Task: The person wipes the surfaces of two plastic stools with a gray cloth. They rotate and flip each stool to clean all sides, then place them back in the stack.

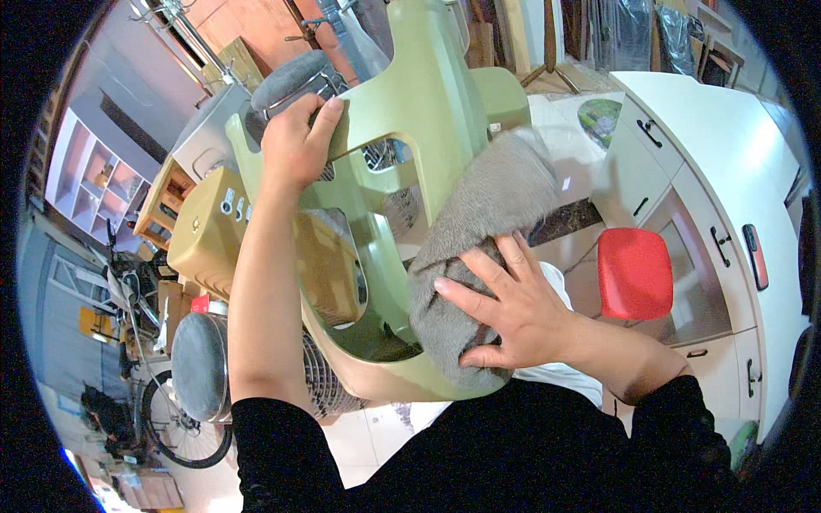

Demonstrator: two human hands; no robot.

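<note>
A light green moulded plastic frame with large rounded openings, perhaps a chair (442, 96), stands directly in front of me. My left hand (298, 144) grips its upper left edge, thumb on top and fingers hidden behind it. My right hand (513, 301) lies with spread fingers on a grey cloth (494, 186), pressing it on the right side of the green plastic. The cloth is bunched under the palm, and its far end hangs over the edge.
At right are a red seat (635, 274) and a white cabinet (705, 128) with a phone (755, 256) on top. Round grey stools (200, 367), a tan plastic box (208, 224) and a bicycle (186, 420) stand left. Behind is a coat rack (224, 67).
</note>
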